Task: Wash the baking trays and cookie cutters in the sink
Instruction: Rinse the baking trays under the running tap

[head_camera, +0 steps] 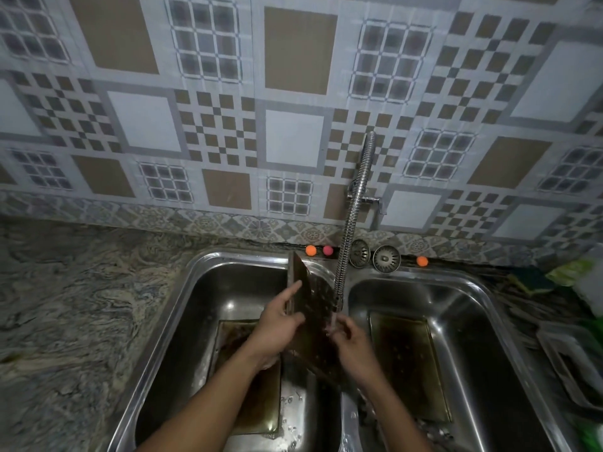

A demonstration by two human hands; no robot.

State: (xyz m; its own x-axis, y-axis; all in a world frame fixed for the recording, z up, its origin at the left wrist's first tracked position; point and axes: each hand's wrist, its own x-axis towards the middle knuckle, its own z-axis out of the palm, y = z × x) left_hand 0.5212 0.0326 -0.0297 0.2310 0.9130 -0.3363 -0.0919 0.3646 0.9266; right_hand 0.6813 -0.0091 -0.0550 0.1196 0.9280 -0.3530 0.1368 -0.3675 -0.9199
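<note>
My left hand (280, 324) grips an upright baking tray (311, 305) mid-frame; my right hand (354, 345), grip unclear, sits under the faucet (349, 236). Two more trays (261, 402) (404, 360) lie lower in frame; two strainers (360, 252) (387, 258) and three balls (311, 250) (327, 250) (422, 261) above.

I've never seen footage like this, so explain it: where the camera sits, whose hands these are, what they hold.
No machine here: a person wears one camera on the head, looking down at a double sink. The left hand holds a dark baking tray tilted under the flexible tap. The right hand is in the water beside it; its grip is unclear. Also lying flat: left basin tray, right basin tray. Two strainers rest on the back rim.
</note>
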